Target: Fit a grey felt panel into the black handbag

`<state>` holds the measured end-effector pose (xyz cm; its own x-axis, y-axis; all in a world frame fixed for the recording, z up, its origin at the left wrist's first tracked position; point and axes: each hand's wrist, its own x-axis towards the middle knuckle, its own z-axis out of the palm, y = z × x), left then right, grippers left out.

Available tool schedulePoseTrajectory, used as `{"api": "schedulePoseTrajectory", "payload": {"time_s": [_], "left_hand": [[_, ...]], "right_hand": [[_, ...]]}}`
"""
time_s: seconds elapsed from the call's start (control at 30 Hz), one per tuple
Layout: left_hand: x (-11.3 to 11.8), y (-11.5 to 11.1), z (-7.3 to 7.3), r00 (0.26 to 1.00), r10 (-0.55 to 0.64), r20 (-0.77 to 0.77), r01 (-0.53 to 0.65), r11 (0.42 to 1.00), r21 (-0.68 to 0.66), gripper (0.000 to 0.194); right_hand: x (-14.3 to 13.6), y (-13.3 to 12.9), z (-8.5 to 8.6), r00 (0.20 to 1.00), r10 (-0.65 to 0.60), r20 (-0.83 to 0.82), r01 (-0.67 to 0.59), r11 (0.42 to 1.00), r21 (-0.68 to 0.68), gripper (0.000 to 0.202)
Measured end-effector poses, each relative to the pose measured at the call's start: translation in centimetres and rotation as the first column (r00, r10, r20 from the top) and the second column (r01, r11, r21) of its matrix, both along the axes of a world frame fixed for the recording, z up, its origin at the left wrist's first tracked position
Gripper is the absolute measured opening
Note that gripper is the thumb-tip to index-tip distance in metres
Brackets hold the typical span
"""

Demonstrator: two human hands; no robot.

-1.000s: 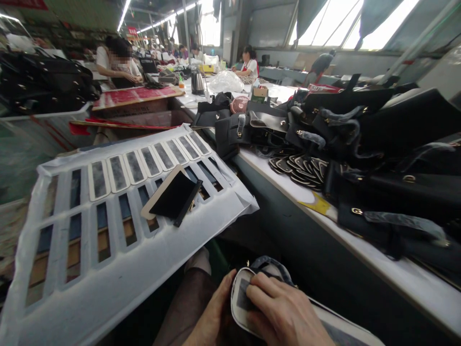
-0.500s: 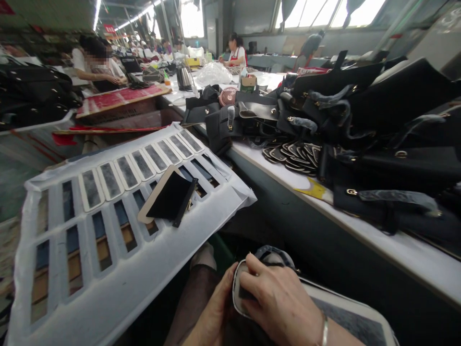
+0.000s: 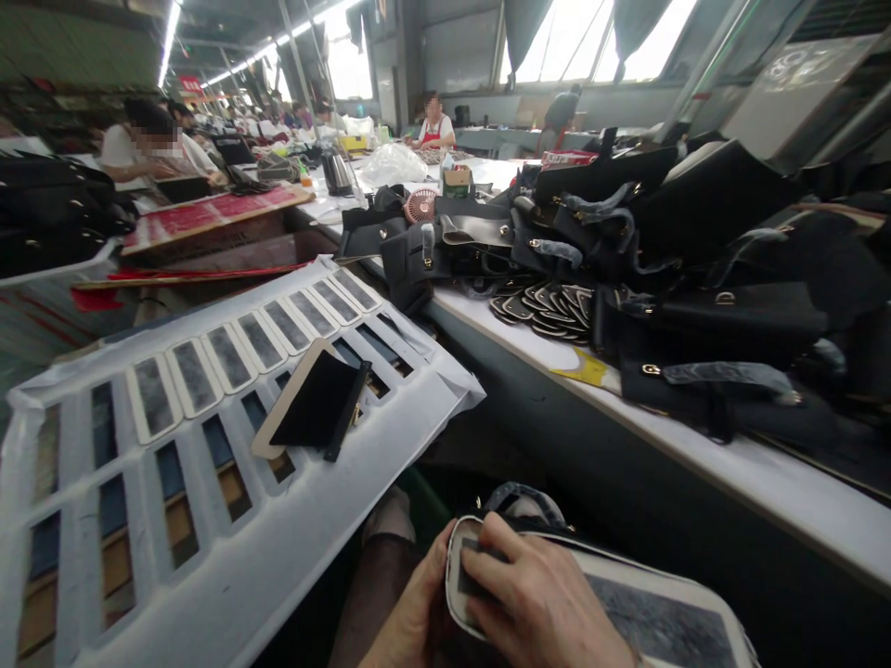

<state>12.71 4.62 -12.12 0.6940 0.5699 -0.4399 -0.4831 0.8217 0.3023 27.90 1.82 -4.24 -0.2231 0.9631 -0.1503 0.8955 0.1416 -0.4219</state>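
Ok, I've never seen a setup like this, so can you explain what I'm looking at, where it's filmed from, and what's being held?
There's no machine here, just a person's bare hands. Every picture comes from one camera worn on the head, looking forward and down.

At the bottom, the left hand holds the rounded end of a dark bag-like item with a pale panel. The right hand bends its fingers against that panel.

To the left, a white sheet has rectangular openings, with pale-rimmed grey strips along the far row. A black piece with a beige edge lies on top.

To the right, a long table carries black bags and a small pink fan.
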Motion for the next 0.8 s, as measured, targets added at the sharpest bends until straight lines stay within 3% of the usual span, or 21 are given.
{"api": "schedulePoseTrajectory", "payload": {"time_s": [0.2, 0.43, 0.67, 0.8], "left_hand": [[-0.2, 0.2, -0.2, 0.996, -0.036, -0.086, 0.038, 0.999, 0.016, 0.052], [0.2, 0.4, 1.8, 0.963, -0.021, -0.269, 0.080, 0.974, 0.212, 0.051], [-1.2, 0.8, 0.9, 0.861, 0.022, -0.507, 0.177, 0.923, 0.341, 0.054], [-1.3, 0.8, 1.0, 0.859, 0.017, -0.511, 0.182, 0.923, 0.338, 0.053]], "right_hand": [[0.2, -0.4, -1.0, 1.000, 0.018, -0.007, -0.017, 0.998, 0.064, 0.024], [0.4, -0.7, -1.6, 0.999, 0.002, -0.041, 0.006, 0.981, 0.192, 0.031], [0.4, -0.9, -2.6, 0.997, 0.007, -0.071, 0.017, 0.939, 0.345, 0.038], [0.5, -1.2, -2.9, 0.998, 0.002, -0.060, 0.019, 0.939, 0.344, 0.045]]}}
